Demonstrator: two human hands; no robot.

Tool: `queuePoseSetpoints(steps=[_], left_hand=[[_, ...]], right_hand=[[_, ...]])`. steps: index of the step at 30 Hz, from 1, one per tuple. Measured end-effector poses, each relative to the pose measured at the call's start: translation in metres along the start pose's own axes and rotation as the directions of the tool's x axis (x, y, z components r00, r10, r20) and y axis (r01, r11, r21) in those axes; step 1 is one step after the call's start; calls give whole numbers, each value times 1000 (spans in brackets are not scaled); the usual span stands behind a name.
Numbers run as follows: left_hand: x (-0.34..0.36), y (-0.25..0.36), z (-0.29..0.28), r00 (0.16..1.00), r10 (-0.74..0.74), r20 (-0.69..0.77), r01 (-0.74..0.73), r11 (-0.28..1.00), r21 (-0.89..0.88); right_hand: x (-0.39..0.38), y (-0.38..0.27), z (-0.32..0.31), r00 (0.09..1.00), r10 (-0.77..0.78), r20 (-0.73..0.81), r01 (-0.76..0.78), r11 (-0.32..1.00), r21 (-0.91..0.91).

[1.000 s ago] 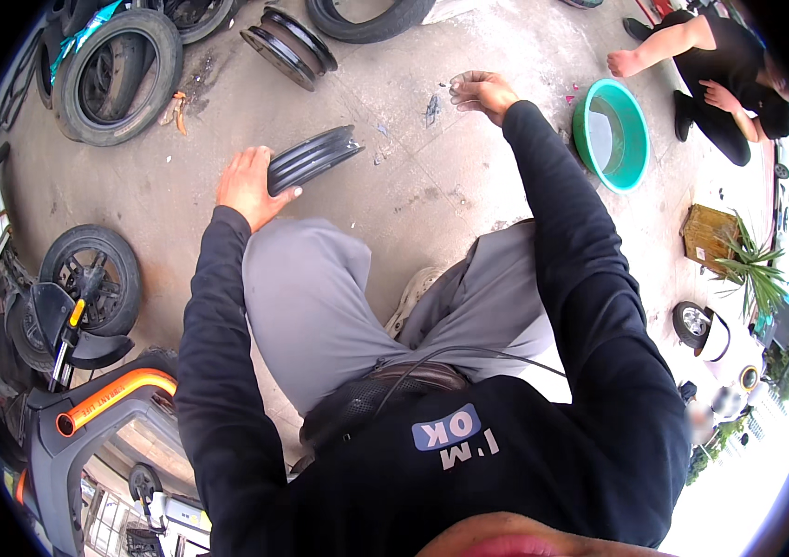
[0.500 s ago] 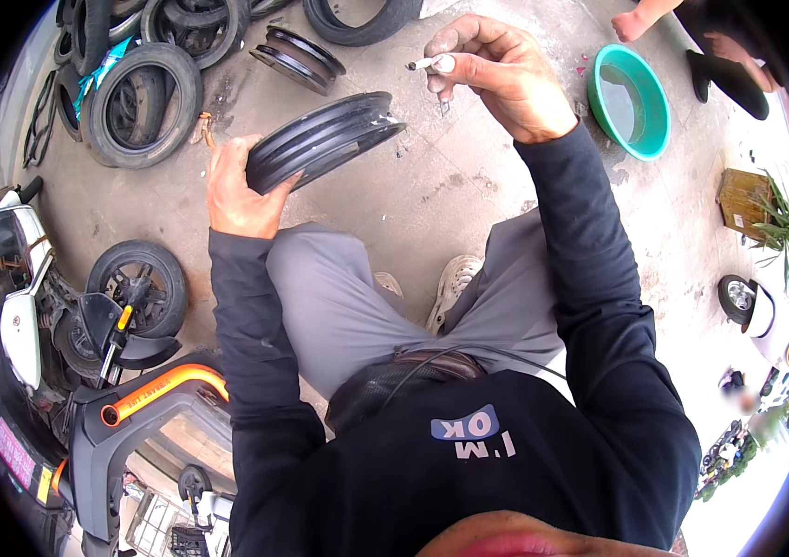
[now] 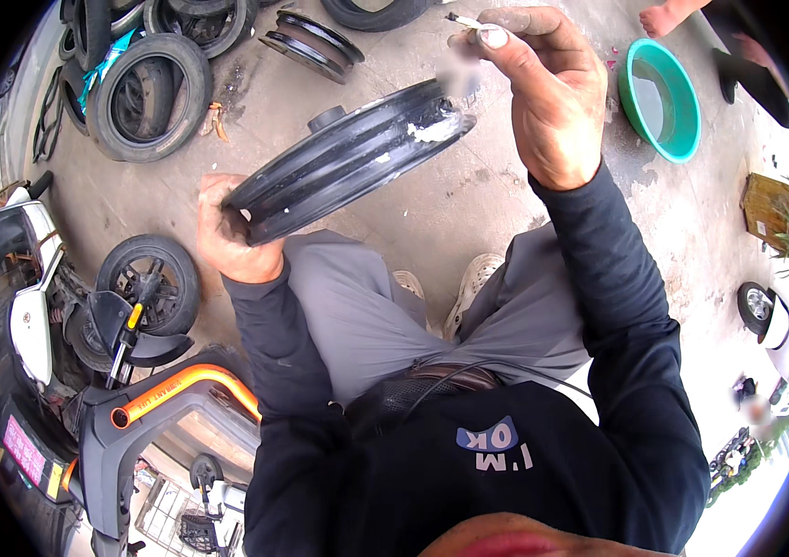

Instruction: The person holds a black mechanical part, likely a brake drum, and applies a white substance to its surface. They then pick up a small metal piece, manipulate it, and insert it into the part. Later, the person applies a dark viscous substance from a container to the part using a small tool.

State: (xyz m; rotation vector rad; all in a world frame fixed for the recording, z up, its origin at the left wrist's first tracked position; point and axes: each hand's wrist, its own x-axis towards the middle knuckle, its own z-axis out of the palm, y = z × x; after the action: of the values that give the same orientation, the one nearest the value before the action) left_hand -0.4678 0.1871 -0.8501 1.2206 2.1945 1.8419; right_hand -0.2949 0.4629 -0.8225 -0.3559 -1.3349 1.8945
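Note:
My left hand grips a black wheel rim by its left end, thumb and fingers closed round the edge. The rim carries no tyre and tilts up toward the right. A short round hub end sticks out on its far side, and a ragged white patch marks its right end. Close above that end, my right hand pinches a thin white stick with a dark tip between thumb and fingers. A blur below these fingers hides whether they touch the rim.
Another bare rim lies ahead on the concrete floor, beside piled tyres. A green basin of water stands at the far right, near another person's hand. Scooters, one with an orange bar, crowd the left side.
The rim has come up nearer to the camera and to the right, its right end now close to my right hand. Its hub end and white patch now show more.

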Motion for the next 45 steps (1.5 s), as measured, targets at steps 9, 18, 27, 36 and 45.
queuePoseSetpoints(steps=[9, 18, 27, 36, 45], left_hand=[[4, 17, 0, 987, 112, -117, -116, 993, -23], [1, 37, 20, 987, 150, 59, -161, 929, 333], [7, 23, 26, 969, 219, 111, -245, 894, 374], [11, 13, 29, 964, 220, 147, -259, 898, 355], [11, 16, 26, 963, 215, 161, -261, 890, 375]], right_hand=[[-2, -7, 28, 985, 21, -172, 1, 992, 125], [-12, -15, 51, 974, -204, 103, 217, 967, -131], [-21, -29, 50, 752, -45, 657, 457, 754, -471], [-23, -12, 53, 750, 29, 660, 454, 704, -547], [-21, -29, 47, 813, 161, 559, 326, 670, -667]])
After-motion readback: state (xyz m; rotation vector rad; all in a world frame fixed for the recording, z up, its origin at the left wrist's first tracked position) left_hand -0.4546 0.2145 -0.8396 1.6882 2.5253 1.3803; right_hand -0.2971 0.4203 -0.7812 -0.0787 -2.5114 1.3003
